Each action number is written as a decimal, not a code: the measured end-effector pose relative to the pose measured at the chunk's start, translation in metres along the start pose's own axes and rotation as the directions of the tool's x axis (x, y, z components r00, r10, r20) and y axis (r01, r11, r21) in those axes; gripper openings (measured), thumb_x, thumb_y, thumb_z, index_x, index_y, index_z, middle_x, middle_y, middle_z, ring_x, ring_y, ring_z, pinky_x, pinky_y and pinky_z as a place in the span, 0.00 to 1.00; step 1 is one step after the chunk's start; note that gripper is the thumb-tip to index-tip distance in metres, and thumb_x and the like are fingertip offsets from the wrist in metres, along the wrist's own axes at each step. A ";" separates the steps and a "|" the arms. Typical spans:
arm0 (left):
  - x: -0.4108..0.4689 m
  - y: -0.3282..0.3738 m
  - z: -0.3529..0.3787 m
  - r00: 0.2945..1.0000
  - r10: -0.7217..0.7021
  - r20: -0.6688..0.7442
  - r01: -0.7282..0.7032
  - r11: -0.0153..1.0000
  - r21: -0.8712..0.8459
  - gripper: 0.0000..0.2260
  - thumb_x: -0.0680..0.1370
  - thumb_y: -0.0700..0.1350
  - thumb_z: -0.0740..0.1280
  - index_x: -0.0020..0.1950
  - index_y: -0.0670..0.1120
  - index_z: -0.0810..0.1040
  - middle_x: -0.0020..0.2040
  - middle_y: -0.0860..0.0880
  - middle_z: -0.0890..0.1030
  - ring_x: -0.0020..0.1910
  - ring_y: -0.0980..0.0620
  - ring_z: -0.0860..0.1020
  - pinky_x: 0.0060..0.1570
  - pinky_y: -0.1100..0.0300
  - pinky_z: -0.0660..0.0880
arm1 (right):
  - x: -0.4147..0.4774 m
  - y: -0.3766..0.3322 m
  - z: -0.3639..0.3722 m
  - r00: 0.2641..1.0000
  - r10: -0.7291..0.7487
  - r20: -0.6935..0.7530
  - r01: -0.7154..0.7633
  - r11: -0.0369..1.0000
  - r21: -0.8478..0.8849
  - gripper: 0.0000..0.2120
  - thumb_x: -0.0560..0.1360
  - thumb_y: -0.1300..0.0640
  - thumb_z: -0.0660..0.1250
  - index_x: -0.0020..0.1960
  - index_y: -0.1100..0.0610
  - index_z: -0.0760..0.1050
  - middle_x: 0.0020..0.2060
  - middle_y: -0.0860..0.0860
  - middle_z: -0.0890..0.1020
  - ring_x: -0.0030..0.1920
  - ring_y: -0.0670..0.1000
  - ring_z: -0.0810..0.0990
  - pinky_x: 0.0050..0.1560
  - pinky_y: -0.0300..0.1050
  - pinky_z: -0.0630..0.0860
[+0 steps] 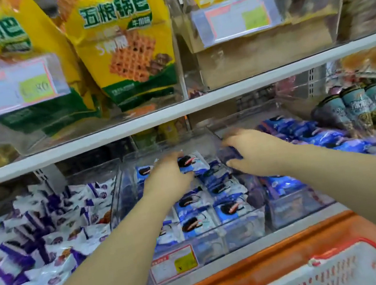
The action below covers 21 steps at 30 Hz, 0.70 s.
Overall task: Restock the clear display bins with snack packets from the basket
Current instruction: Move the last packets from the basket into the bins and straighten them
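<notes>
Head view shows purple packets (38,227) on the far left. Next, the left hand (166,177) curls its fingers on a blue packet (188,162) inside the clear bin (120,191). The right hand (250,150) pinches a dark packet (230,155) between thumb and fingers (it is blurry). I think it is best to lay each packet flat in a row, face up. The basket (335,271) waits low on the right.
</notes>
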State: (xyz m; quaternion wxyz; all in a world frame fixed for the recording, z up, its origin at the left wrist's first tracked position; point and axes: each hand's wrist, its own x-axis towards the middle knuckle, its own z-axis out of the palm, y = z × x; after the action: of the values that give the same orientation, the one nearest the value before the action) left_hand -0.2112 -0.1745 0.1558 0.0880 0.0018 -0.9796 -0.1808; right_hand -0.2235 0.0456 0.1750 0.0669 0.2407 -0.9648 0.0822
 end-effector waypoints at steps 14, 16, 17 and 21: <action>0.114 -0.009 0.066 0.982 0.115 -0.149 -0.096 0.987 0.129 0.22 0.76 0.50 0.72 0.67 0.51 0.68 0.62 0.45 0.78 0.57 0.43 0.78 0.53 0.47 0.78 | 0.018 0.003 0.025 0.999 -0.046 0.013 0.045 0.999 0.007 0.19 0.80 0.51 0.59 0.69 0.55 0.69 0.63 0.52 0.64 0.50 0.58 0.77 0.52 0.54 0.77; 0.119 -0.011 0.075 0.977 0.142 -0.158 -0.123 0.984 0.128 0.21 0.75 0.51 0.73 0.64 0.51 0.68 0.60 0.45 0.79 0.57 0.43 0.78 0.52 0.49 0.77 | 0.018 0.002 0.024 0.999 -0.040 0.015 0.040 0.999 0.011 0.18 0.80 0.51 0.58 0.68 0.55 0.70 0.62 0.52 0.65 0.50 0.58 0.77 0.52 0.54 0.77; 0.121 -0.011 0.079 0.974 0.157 -0.164 -0.134 0.981 0.141 0.20 0.75 0.50 0.73 0.63 0.51 0.69 0.60 0.45 0.79 0.57 0.42 0.77 0.51 0.50 0.76 | 0.018 0.001 0.024 0.999 -0.036 0.013 0.036 0.999 0.014 0.18 0.80 0.51 0.58 0.68 0.55 0.70 0.62 0.52 0.65 0.49 0.58 0.77 0.52 0.54 0.77; 0.124 -0.013 0.086 0.969 0.174 -0.177 -0.143 0.974 0.176 0.18 0.74 0.51 0.74 0.59 0.50 0.71 0.64 0.45 0.71 0.57 0.41 0.75 0.51 0.48 0.75 | 0.018 0.001 0.025 0.999 -0.037 0.005 0.037 0.999 0.014 0.17 0.80 0.52 0.58 0.66 0.56 0.71 0.60 0.52 0.64 0.48 0.58 0.77 0.51 0.54 0.77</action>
State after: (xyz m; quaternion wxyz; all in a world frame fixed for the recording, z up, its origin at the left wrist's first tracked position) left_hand -0.3489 -0.1604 0.0940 0.1953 -0.0525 -0.9750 -0.0922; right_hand -0.2413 0.0335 0.1537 0.0640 0.2593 -0.9597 0.0872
